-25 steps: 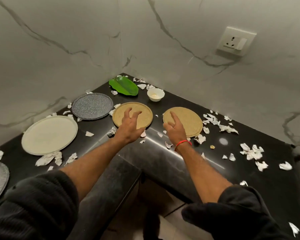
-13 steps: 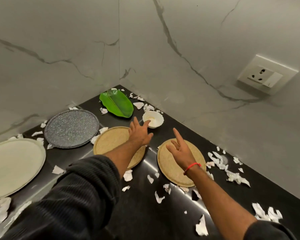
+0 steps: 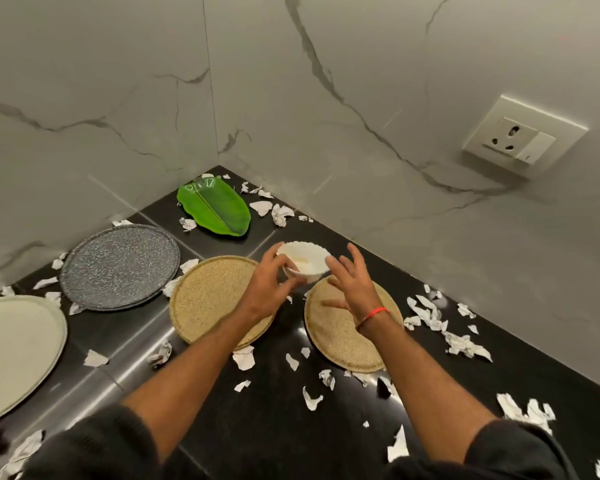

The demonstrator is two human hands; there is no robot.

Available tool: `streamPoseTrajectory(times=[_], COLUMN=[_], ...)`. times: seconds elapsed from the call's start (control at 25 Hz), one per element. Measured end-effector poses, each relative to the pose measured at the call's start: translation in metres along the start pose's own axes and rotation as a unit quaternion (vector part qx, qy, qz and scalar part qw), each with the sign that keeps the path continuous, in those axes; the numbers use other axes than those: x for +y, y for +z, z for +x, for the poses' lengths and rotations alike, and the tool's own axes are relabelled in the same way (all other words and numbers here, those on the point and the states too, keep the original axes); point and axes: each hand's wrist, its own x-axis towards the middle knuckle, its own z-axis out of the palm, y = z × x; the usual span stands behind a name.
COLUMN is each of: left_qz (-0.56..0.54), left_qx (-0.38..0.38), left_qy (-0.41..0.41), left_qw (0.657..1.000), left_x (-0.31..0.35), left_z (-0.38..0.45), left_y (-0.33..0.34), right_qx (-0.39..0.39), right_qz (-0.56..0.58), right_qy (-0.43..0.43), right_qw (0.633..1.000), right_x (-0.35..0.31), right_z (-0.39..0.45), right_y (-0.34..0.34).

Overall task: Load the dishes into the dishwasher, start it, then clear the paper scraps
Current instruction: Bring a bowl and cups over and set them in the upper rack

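One small white bowl [image 3: 303, 258] sits upright, mouth up, just behind two tan round plates [image 3: 211, 299] [image 3: 340, 327]; left of the bowl lie one speckled grey plate [image 3: 118, 266] and one cream plate [image 3: 14, 351] cut off by the frame edge, with one green leaf-shaped dish [image 3: 215, 209] behind it, long axis running into the wall corner. The left hand [image 3: 269, 289] curls its fingers round the bowl's near-left rim, apparently gripping it, while the right hand [image 3: 352, 285] hovers spread beside the bowl, holding nothing. Torn paper scraps [image 3: 426, 315] litter the black counter [image 3: 278, 417] all round the bowl, too many and too blurred to count.

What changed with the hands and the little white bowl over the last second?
Both hands left the tan plates and reached forward. The left hand now grips the bowl, which looks raised and nearer; the right hand is open beside it. Both tan plates, other dishes and scraps stayed put.
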Motion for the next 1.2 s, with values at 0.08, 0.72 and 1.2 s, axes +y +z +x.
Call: streamPoseTrajectory(times=[0.08,0.72,1.2], left_qz=[-0.038,-0.436,-0.322], left_qx=[-0.037,-0.241,-0.529], left_qy=[0.054,-0.246,-0.342], left_qw=[0.997,0.831,0.707], left_x=[0.016,0.109,0.2], left_z=[-0.046,-0.301,-0.442], left_y=[-0.002,-0.025,0.107], right_qx=[0.0,-0.031,0.293], right_qz=[0.03,-0.11,-0.005], right_qy=[0.043,-0.107,-0.099], right_qw=[0.999,0.988,0.951], right_x=[0.0,0.103,0.206], right_z=[-0.015,-0.328,-0.533], right_y=[0.008,0.039,-0.075])
